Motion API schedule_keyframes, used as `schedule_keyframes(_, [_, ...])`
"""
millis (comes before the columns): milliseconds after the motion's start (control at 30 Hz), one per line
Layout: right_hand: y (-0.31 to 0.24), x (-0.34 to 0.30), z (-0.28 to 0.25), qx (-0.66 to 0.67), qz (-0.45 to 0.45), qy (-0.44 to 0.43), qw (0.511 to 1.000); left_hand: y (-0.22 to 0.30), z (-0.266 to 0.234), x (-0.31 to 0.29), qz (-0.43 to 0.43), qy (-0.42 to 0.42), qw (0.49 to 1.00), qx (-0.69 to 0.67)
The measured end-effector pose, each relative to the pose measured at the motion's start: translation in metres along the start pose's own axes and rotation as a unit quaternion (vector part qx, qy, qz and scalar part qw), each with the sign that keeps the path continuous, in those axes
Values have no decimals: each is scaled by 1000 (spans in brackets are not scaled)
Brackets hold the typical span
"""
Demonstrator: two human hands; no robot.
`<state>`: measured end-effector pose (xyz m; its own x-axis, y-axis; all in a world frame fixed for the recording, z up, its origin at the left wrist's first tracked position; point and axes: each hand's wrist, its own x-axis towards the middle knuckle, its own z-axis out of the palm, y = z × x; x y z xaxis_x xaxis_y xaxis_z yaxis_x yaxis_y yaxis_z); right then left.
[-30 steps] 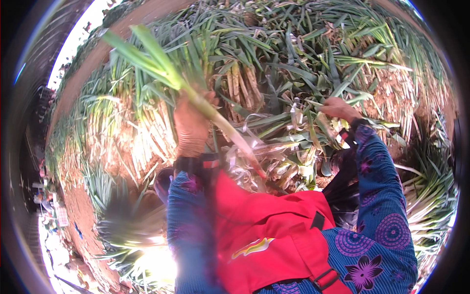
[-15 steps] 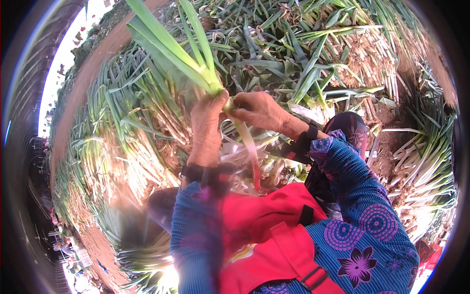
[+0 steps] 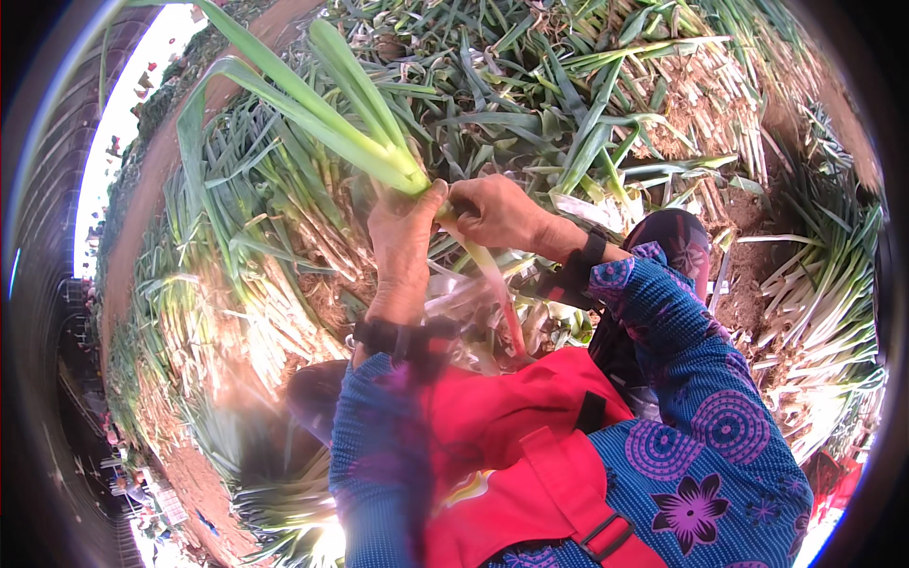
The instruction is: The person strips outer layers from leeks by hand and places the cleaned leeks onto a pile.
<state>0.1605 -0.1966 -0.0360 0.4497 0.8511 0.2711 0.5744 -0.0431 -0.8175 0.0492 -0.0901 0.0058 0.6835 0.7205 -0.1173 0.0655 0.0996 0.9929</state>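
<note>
Right hand [image 3: 507,216] has joined the left hand [image 3: 400,239] — both closed around the leek [image 3: 405,172] below its fork. It looks light, firm, bruisable — best held there.

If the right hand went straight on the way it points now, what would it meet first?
The green onion: the right hand points toward picture left and seems to be touching it. The left hand, gripping the same onion, looks next in line, though depth is unclear.

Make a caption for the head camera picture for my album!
Left hand and right hand hold one long green onion among leafy piles.
</note>
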Motion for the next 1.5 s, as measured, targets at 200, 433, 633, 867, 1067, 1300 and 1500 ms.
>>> schedule_keyframes(200, [5,-4,-2,72,40,8,997,-1,-10,3,7,16,1000,-15])
schedule_keyframes(433, [-9,-6,-12,289,127,-60,947,0,-38,9,15,69,994,-86])
schedule_keyframes(633, [-7,-11,-22,550,121,-7,826,5,-70,11,34,106,986,-125])
schedule_keyframes(867, [0,-4,-24,562,124,40,817,-6,-100,12,-20,160,967,-197])
schedule_keyframes(1067, [-1,3,-11,694,126,-16,709,-17,-92,8,-17,185,963,-198])
schedule_keyframes(1300, [24,14,-19,756,150,41,636,-22,-124,8,-2,226,946,-233])
schedule_keyframes(1500, [33,12,-41,734,171,123,646,-25,-171,5,-1,249,940,-232])
